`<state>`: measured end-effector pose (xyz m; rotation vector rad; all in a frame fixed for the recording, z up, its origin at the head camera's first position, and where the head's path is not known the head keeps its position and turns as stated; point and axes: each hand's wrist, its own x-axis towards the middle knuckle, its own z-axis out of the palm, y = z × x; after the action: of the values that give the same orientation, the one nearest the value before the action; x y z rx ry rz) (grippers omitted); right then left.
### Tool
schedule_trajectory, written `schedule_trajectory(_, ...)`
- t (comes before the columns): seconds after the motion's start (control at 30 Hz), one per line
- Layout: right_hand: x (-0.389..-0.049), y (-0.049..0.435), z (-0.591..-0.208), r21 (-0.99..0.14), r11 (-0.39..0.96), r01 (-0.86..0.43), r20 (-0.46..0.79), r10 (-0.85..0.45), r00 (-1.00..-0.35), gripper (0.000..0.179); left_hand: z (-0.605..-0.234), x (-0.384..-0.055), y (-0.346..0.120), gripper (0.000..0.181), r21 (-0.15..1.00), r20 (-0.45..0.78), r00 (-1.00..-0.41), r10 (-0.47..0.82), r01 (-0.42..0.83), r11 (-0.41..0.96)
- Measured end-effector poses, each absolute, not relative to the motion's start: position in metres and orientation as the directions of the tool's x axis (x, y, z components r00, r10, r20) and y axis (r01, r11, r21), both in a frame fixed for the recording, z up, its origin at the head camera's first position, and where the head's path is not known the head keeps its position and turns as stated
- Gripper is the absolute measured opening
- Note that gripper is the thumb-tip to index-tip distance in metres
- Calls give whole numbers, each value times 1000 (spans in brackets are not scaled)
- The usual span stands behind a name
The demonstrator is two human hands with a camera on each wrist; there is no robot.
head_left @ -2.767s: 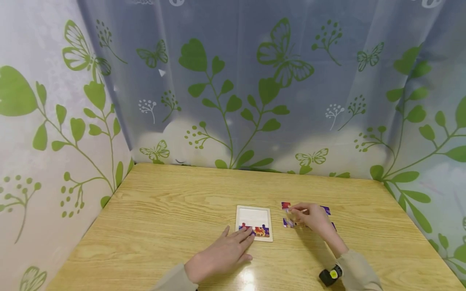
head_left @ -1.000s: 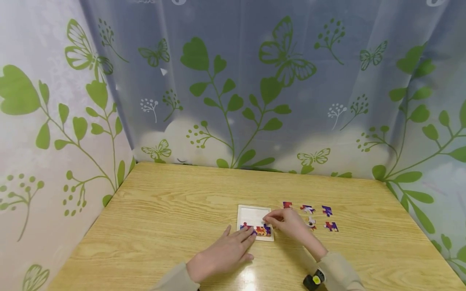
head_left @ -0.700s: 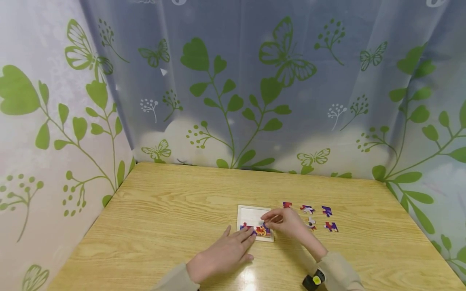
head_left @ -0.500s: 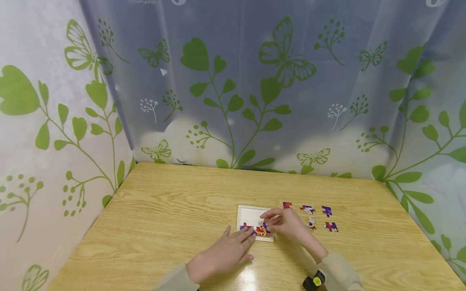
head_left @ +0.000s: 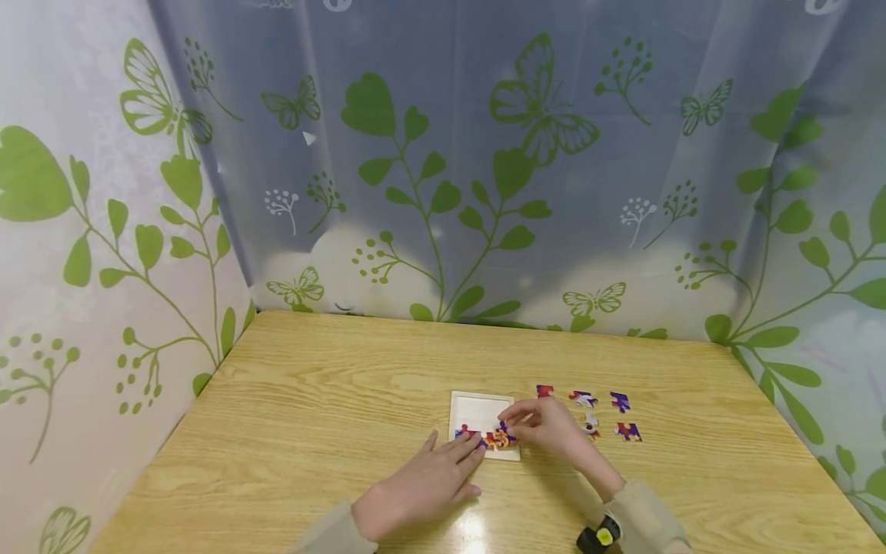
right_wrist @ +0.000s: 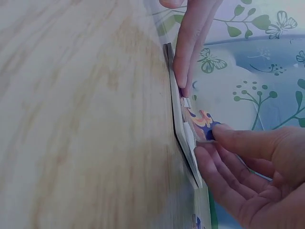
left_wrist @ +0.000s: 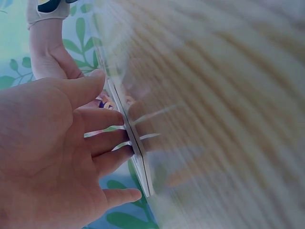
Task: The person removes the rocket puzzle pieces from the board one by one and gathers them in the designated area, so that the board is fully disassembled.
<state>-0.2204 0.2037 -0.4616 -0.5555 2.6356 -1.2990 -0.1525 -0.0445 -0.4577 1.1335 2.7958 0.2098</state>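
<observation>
A pale square puzzle tray [head_left: 452, 412] lies on the table, with a row of colourful jigsaw pieces along its near side. My left hand [head_left: 425, 481] rests its outstretched fingers on the left part of that row. At the row's right end, my right hand [head_left: 550, 427] pinches an orange and blue puzzle piece [right_wrist: 202, 121] between thumb and fingers. In the right wrist view this piece tilts up from the tray, its blue end at the thumb. The left wrist view has the left fingertips [left_wrist: 125, 150] at the tray's edge, its thumb spread apart.
Several loose puzzle pieces [head_left: 627, 432] lie on the wooden table [head_left: 332, 385] to the right of the tray, some partly behind the right hand. A dark wrist device [head_left: 598, 535] sits by the right sleeve. Patterned curtains [head_left: 443, 192] hang behind and beside the table.
My right hand has come left from the loose pieces to the tray. In the last half second the orange and blue piece has tilted up. The left hand stays in place.
</observation>
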Motion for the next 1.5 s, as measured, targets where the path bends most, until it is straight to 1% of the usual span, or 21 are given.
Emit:
schedule_trajectory(0.13,-220,208,-461,-842,500,-205,17,-355,-935,18,-458,-153,-45,62,159,-43,-706,706,693,703)
schedule_trajectory(0.23,-218,212,-458,-859,480,-178,20,-317,-948,19,-458,-152,-44,62,156,-39,-705,708,696,701)
schedule_trajectory(0.37,-217,221,-456,-849,492,-194,53,-285,-957,20,-458,-152,-45,62,165,-40,-705,708,694,701)
schedule_trajectory(0.53,-216,234,-455,-885,429,-179,52,-290,-956,25,-458,-152,-45,62,171,-39,-704,709,695,699)
schedule_trajectory(0.63,-214,241,-453,-888,438,-141,24,-260,-965,26,-459,-152,-46,61,174,-39,-700,713,698,695)
schedule_trajectory(0.77,-210,251,-448,-867,487,-108,2,-213,-977,26,-459,-152,-46,61,177,-37,-697,716,701,691)
schedule_trajectory(0.87,-208,260,-446,-856,502,-122,19,-207,-978,27,-460,-152,-47,61,185,-38,-695,718,702,688)
schedule_trajectory(1.03,-205,277,-446,-857,498,-132,40,-191,-981,29,-460,-154,-47,61,198,-42,-692,720,701,685)
schedule_trajectory(1.33,-200,309,-447,-880,467,-81,8,-156,-988,34,-460,-155,-47,61,195,-44,-694,719,700,687)
schedule_trajectory(1.5,-195,325,-447,-876,477,-71,10,-131,-991,36,-459,-153,-47,61,201,-51,-694,718,697,688)
